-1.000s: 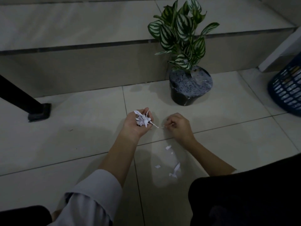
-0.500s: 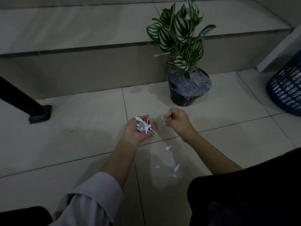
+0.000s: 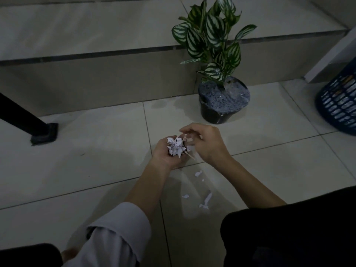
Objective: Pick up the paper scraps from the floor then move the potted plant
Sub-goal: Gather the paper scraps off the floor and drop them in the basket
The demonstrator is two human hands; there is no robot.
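My left hand is cupped palm up around a bunch of white paper scraps above the tiled floor. My right hand is right beside it, its fingertips over the bunch; whether it still pinches a scrap I cannot tell. Several loose paper scraps lie on the floor just below my hands. The potted plant, with striped green leaves in a dark round pot, stands behind my hands against the step.
A tiled step runs across the back. A black furniture leg stands at the left. A blue slotted basket sits at the right edge. My dark-clothed knee fills the lower right.
My right hand rose from the floor and moved left to the bunch held in my left hand. My left hand stayed about where it was.
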